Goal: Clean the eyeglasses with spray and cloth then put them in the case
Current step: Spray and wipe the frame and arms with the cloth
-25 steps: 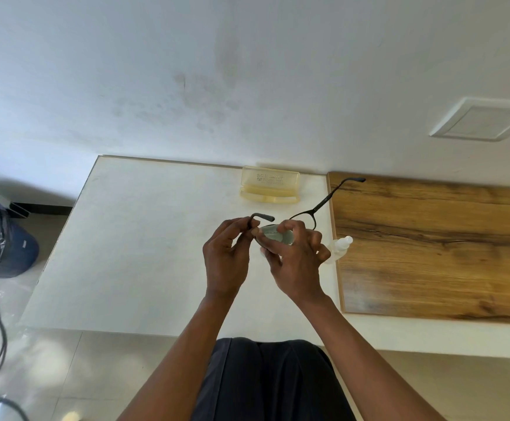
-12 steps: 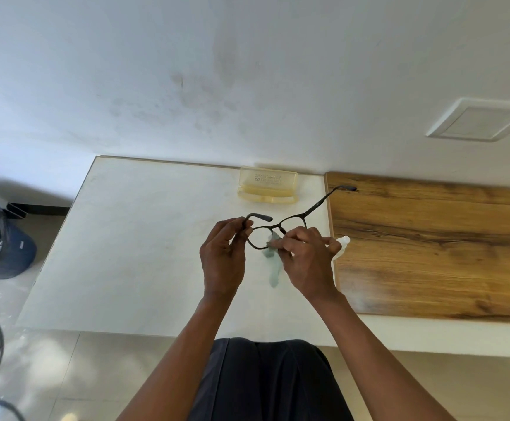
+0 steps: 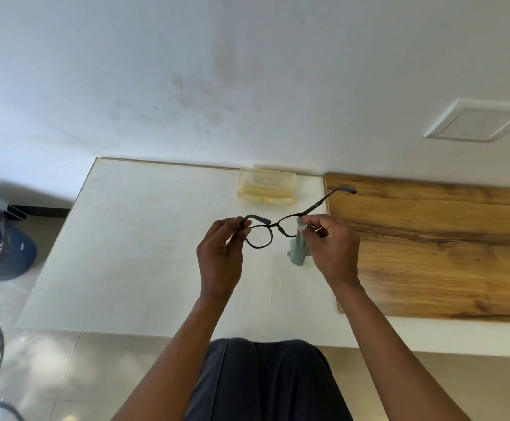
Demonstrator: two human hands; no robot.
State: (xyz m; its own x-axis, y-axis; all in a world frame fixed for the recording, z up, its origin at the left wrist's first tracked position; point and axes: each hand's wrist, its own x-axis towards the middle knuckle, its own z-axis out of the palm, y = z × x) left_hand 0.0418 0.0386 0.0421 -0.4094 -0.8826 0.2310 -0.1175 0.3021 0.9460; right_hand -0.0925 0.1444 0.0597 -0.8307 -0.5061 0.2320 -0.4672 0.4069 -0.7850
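We are now pinching the cloth (image 3: pixel 298 250) over the right lens with our right hand (image 3: pixel 332 247); it has moved from the left lens. Our left hand (image 3: pixel 220 258) is gripping the eyeglasses (image 3: pixel 261 237), held just before the open case (image 3: pixel 266 186) on the bench (image 3: pixel 132 253). Wiping seems nearly finished.

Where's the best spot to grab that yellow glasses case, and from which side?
Grip the case across its short width at mid-length, coming from above. It lies flat on the white table with its long side facing you, nothing crowding it. That is a judgement from its pose.
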